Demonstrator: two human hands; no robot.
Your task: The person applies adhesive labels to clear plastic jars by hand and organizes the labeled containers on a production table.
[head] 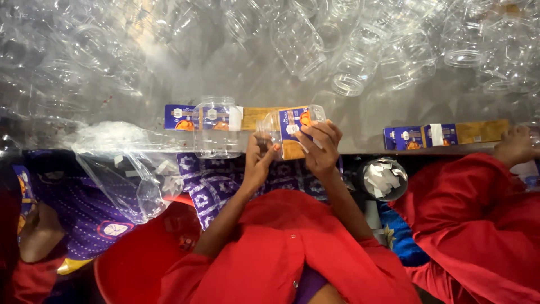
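At frame centre, the left hand (256, 166) and right hand (322, 147) close their fingers on a clear plastic jar (289, 132), its blue-and-orange paper label (295, 130) partly wrapped on, while many bare clear jars (349, 67) wait across the top.

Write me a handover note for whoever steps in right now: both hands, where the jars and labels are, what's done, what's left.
Left hand: grip on the near end of a clear plastic jar at the table edge.
Right hand: fingers pressing a blue and orange label onto that jar.
Beside it on the left stands a second clear jar, in front of a strip of labels lying flat.
Another label strip lies to the right, by a co-worker's hand.
Done: label partly wrapped on the held jar.
Left: a heap of bare jars farther back carries no labels.
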